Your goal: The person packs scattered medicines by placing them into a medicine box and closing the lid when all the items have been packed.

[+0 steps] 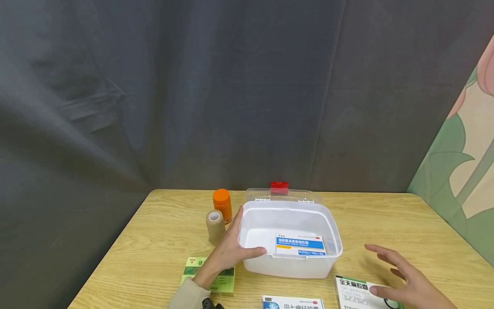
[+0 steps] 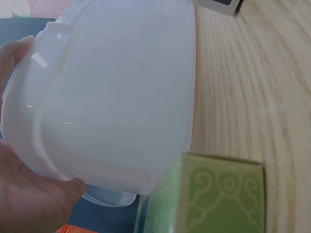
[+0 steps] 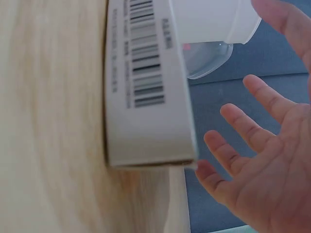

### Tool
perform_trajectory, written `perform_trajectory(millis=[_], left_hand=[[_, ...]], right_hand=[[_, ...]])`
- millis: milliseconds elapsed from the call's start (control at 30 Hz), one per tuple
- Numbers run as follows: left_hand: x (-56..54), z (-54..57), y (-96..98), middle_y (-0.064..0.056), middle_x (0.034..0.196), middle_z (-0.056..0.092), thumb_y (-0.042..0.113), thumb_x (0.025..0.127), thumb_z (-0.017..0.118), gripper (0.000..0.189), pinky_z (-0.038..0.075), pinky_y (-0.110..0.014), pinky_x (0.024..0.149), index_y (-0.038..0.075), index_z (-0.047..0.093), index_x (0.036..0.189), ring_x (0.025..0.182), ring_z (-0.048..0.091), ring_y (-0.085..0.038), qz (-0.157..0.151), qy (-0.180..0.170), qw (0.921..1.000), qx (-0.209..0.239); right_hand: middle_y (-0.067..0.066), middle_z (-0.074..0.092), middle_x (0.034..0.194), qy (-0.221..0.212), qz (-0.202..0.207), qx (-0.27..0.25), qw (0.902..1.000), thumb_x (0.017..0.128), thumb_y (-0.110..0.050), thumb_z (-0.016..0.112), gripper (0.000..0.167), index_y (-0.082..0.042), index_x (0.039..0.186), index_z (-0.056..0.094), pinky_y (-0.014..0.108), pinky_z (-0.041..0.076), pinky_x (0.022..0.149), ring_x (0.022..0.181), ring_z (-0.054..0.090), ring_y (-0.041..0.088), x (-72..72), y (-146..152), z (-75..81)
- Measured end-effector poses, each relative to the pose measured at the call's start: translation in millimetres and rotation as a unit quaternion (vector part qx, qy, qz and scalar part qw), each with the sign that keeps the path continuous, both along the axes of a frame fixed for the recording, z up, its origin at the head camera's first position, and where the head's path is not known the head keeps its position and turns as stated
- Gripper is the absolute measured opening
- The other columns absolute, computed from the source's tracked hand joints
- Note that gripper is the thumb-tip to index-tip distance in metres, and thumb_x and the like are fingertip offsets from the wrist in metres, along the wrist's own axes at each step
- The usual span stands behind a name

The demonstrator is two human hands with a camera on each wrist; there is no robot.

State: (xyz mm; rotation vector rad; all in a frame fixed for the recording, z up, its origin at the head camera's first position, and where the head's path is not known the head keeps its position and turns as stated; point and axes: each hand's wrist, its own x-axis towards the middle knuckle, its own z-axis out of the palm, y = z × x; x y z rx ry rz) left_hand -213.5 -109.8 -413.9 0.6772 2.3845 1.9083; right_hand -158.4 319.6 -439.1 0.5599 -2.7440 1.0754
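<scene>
A white, translucent plastic storage box [image 1: 287, 266] stands on the table with its clear lid [image 1: 251, 195] swung back. Inside it lies a blue-and-white medicine box [image 1: 301, 244]. My left hand [image 1: 230, 251] holds the storage box by its near left corner, thumb over the front rim and fingers along the left side. In the left wrist view, the box wall [image 2: 126, 97] sits between thumb and fingers. Over at the right, my right hand [image 1: 414, 285] has its fingers spread, holding nothing. It overlaps a white-and-green capsule box [image 1: 355, 294] in the head view.
Left of the storage box stand an orange bottle [image 1: 222, 201] and a tan bandage roll [image 1: 215, 229]. A green medicine box [image 1: 225, 283] lies partly under my left forearm in view. Another white-and-blue box [image 1: 293, 302] is at the front edge. A dark curtain [image 1: 239, 94] hangs behind the table.
</scene>
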Motion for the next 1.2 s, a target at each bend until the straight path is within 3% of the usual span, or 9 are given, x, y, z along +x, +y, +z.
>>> perform_trajectory(millis=[67,200,300,433,600,767,867,1067,1200], left_hand=[[0.0,-0.4,-0.1,-0.019,0.140,0.042,0.027,0.074,0.086,0.117,0.040,-0.055,0.100,0.016,0.004,0.157,0.115,0.047,-0.042,-0.001,0.000,1.0000,0.003],[0.1,-0.3,0.2,-0.019,0.139,0.042,0.025,0.074,0.086,0.116,0.041,-0.055,0.099,0.018,0.005,0.157,0.114,0.047,-0.042,-0.008,0.000,0.9999,0.011],[-0.2,0.2,0.7,-0.020,0.137,0.043,0.024,0.074,0.086,0.115,0.042,-0.055,0.098,0.021,0.006,0.156,0.114,0.047,-0.043,-0.018,0.002,0.9997,0.018],[-0.2,1.0,0.8,-0.019,0.137,0.044,0.025,0.074,0.086,0.114,0.043,-0.054,0.097,0.022,0.007,0.156,0.114,0.048,-0.043,-0.020,0.006,0.9996,0.018],[-0.5,0.4,0.2,-0.020,0.137,0.043,0.026,0.074,0.086,0.115,0.043,-0.053,0.097,0.020,0.006,0.156,0.114,0.048,-0.043,-0.018,0.007,0.9997,0.017],[-2.2,-1.2,-0.2,-0.021,0.136,0.044,0.025,0.074,0.086,0.114,0.043,-0.054,0.097,0.020,0.006,0.156,0.113,0.048,-0.044,-0.025,0.012,0.9994,0.022],[-3.1,-1.9,-0.3,-0.021,0.135,0.044,0.024,0.075,0.086,0.115,0.043,-0.055,0.096,0.017,0.006,0.156,0.113,0.047,-0.045,-0.030,0.016,0.9991,0.026],[-3.0,-1.9,0.0,-0.022,0.136,0.043,0.022,0.075,0.085,0.115,0.043,-0.054,0.097,0.018,0.005,0.156,0.114,0.047,-0.045,-0.033,0.011,0.9989,0.030],[-2.1,-2.2,-0.3,-0.021,0.138,0.042,0.022,0.075,0.085,0.115,0.042,-0.054,0.099,0.018,0.004,0.157,0.115,0.047,-0.044,-0.028,0.005,0.9992,0.027]], right_hand=[[-0.025,0.040,0.137,-0.007,0.004,0.002,1.0000,0.075,-0.016,0.083,0.082,-0.018,0.145,0.041,0.041,0.047,0.079,0.114,0.030,-0.016,-0.8,1,-3.0],[-0.022,0.036,0.139,-0.086,0.007,-0.008,0.9963,0.075,-0.020,0.083,0.085,-0.020,0.147,0.038,0.063,0.044,0.082,0.127,0.036,0.019,-4.3,5,-8.4],[-0.003,0.032,0.146,-0.170,0.015,-0.023,0.9852,0.079,-0.021,0.080,0.085,-0.020,0.149,0.033,0.070,0.039,0.083,0.126,0.032,0.045,-7.5,8,-10.3],[0.021,0.025,0.150,-0.247,0.050,-0.039,0.9669,0.084,-0.020,0.075,0.083,-0.015,0.151,0.027,0.069,0.038,0.085,0.128,0.033,0.034,-11.9,12,-11.2],[0.029,0.019,0.151,-0.292,0.090,-0.043,0.9512,0.084,-0.025,0.073,0.087,-0.007,0.152,0.023,0.073,0.037,0.083,0.128,0.032,0.032,-15.5,13,-13.4],[0.026,0.022,0.151,-0.298,0.094,-0.047,0.9489,0.082,-0.024,0.074,0.086,-0.010,0.152,0.026,0.073,0.036,0.085,0.122,0.034,0.004,-16.4,15,-16.2],[0.009,0.030,0.149,-0.273,0.106,-0.050,0.9550,0.081,-0.021,0.076,0.082,-0.013,0.150,0.031,0.070,0.038,0.085,0.112,0.032,-0.015,-15.3,16,-18.8],[-0.017,0.039,0.141,-0.142,0.171,-0.014,0.9750,0.077,-0.012,0.082,0.079,-0.016,0.145,0.042,0.029,0.044,0.081,0.120,0.037,-0.006,-11.1,16,-25.3],[-0.018,0.040,0.140,-0.142,0.176,-0.010,0.9741,0.078,-0.013,0.081,0.075,-0.020,0.144,0.045,0.032,0.045,0.080,0.119,0.038,-0.006,-9.3,15,-27.1]])
